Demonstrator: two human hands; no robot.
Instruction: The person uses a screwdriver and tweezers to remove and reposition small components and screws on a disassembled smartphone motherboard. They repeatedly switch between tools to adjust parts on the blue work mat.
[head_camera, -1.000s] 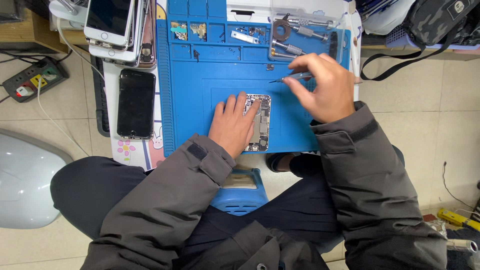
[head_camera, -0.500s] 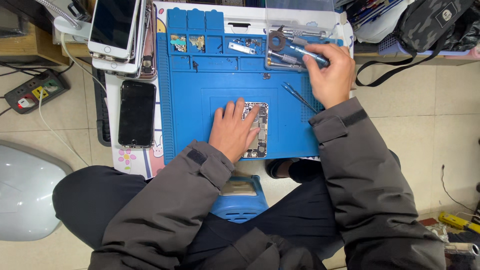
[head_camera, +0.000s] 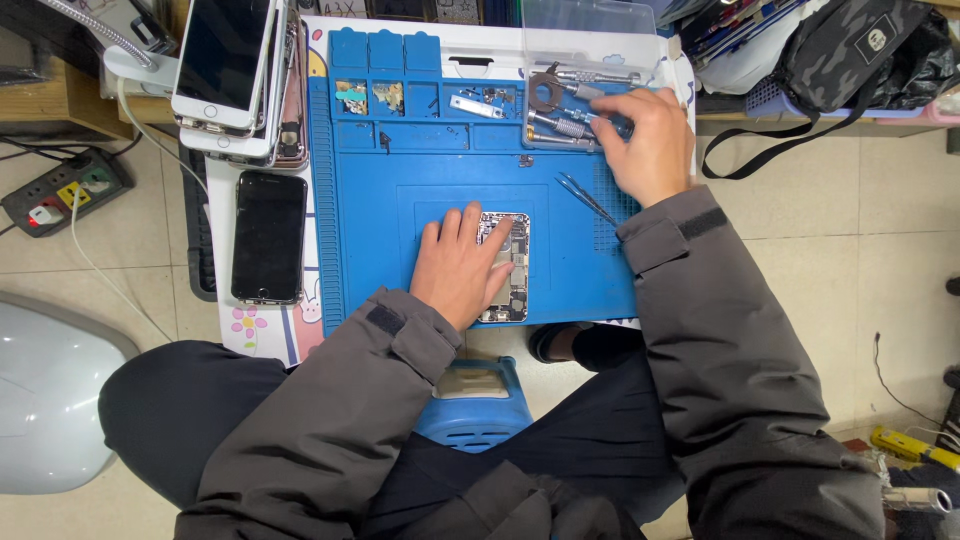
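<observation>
Pressing flat, fingers spread, the left hand (head_camera: 462, 268) is pinning the opened phone (head_camera: 507, 266) mid-mat (head_camera: 400, 200), long axis running toward the person. Right hand (head_camera: 645, 140) is curling round a screwdriver (head_camera: 590, 112) in the tool tray (head_camera: 590, 60).

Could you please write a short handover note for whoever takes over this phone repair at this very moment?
Left hand: flat on the opened phone at the middle of the blue repair mat, holding it down.
Right hand: in the clear tool tray at the mat's top right, fingers on a screwdriver.
Tweezers lie on the mat beside the phone.
Done: the phone is open, insides exposed.
Left: whatever inside work needs that screwdriver; it is not yet lifted out.
</observation>
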